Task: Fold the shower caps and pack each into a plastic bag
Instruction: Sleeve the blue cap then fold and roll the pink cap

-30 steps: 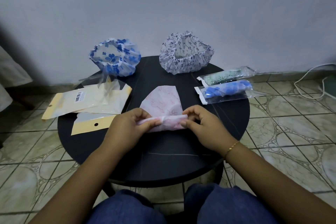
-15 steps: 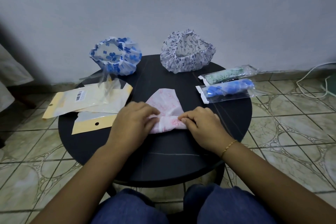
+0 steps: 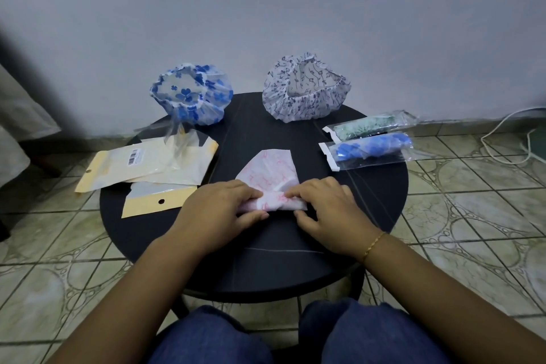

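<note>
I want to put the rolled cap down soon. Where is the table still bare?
Bare patches: the table edge in front of both hands, and the strip between the blue cap and the white cap. Crowded: empty bags on the left, packed bags on the right.

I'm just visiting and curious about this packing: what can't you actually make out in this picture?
- Near roll of the pink shower cap: its ends lie under the left hand and the right hand, head view.
- Barcode label on the cream bag: print too small to read.
- Round black table: legs mostly hidden by its own top and the person's knees.
</note>
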